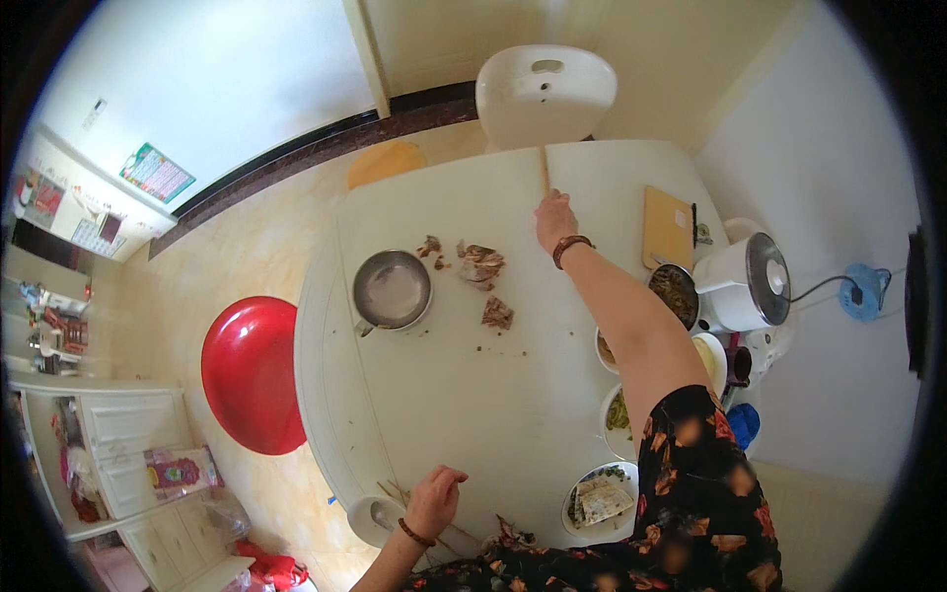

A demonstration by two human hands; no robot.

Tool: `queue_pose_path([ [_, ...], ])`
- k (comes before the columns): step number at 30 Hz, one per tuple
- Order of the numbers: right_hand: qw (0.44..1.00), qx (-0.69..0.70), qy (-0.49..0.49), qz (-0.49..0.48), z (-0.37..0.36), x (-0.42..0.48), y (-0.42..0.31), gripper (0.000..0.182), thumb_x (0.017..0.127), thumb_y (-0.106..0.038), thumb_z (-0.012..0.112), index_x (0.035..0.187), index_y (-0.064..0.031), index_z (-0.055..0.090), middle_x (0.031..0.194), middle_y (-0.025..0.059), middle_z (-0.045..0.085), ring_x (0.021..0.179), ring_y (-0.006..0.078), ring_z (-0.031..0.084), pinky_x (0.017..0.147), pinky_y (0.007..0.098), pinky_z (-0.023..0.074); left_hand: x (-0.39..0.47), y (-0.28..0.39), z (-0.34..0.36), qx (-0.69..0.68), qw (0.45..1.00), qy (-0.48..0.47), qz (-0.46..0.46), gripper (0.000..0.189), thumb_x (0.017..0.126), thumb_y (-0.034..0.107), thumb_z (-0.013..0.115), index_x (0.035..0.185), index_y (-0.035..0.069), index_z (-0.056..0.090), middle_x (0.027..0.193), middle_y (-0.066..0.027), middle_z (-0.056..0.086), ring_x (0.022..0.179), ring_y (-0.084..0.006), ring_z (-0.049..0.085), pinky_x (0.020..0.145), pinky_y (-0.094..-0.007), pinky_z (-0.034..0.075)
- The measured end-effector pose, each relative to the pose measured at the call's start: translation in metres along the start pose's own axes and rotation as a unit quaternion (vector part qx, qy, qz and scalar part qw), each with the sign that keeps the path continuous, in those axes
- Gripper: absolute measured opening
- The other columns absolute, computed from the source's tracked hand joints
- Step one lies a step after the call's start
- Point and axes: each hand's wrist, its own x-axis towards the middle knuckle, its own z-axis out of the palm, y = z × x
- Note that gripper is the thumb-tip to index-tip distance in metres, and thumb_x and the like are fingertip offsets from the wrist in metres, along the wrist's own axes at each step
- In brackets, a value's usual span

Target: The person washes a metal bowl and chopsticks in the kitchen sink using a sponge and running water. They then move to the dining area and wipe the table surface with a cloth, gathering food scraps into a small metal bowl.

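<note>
My right hand (556, 220) reaches to the far part of the white table (459, 414), fingers curled beside a narrow tan strip (546, 170); whether it grips anything is unclear. My left hand (435, 497) is over the near left part, beside thin sticks like chopsticks (396, 490) and a white bowl (370, 518), with nothing visible in it. Between the hands lie crumpled, stained scraps (482, 265), a smaller scrap (497, 313) and dark crumbs. A metal pan (392, 290) sits left of them. More crumpled scraps (510, 534) lie near my clothing.
At right are a cutting board (664, 226), a pot of dark food (672, 292), a white lidded appliance (729, 285) with a cord, and a bowl of greens (615, 422). Nearer is a plate with flat white pieces (603, 499). A red stool (255, 374) and white chair (546, 92) flank the table.
</note>
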Motion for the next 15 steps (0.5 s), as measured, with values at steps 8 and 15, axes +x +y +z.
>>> queue_pose_path([
  [8, 0.983, -0.066, -0.171, 0.018, -0.009, -0.022, -0.013, 0.029, 0.077, -0.015, 0.053, 0.094, 0.0085, 0.049, 0.088, 0.0249, 0.057, 0.089, 0.0298, 0.059, 0.078, 0.0353, 0.0483, -0.024, -0.023, -0.022, 0.014, 0.998, 0.059, -0.026, 0.014, 0.074, -0.006, 0.048, 0.084, 0.002, 0.054, 0.079, -0.0146, 0.056, 0.071, -0.0305, 0.057, 0.059, -0.0343, 0.046],
  [15, 0.878, 0.358, -0.317, 0.005, -0.059, -0.182, -0.024, 0.013, 0.070, -0.014, 0.047, 0.072, -0.0042, 0.055, 0.073, 0.0077, 0.060, 0.062, 0.0151, 0.054, 0.053, 0.0281, 0.0443, -0.071, -0.053, -0.086, 0.015, 0.973, 0.219, -0.071, 0.014, 0.074, -0.008, 0.047, 0.082, 0.000, 0.056, 0.076, -0.0122, 0.058, 0.072, -0.0227, 0.059, 0.063, -0.0289, 0.046],
])
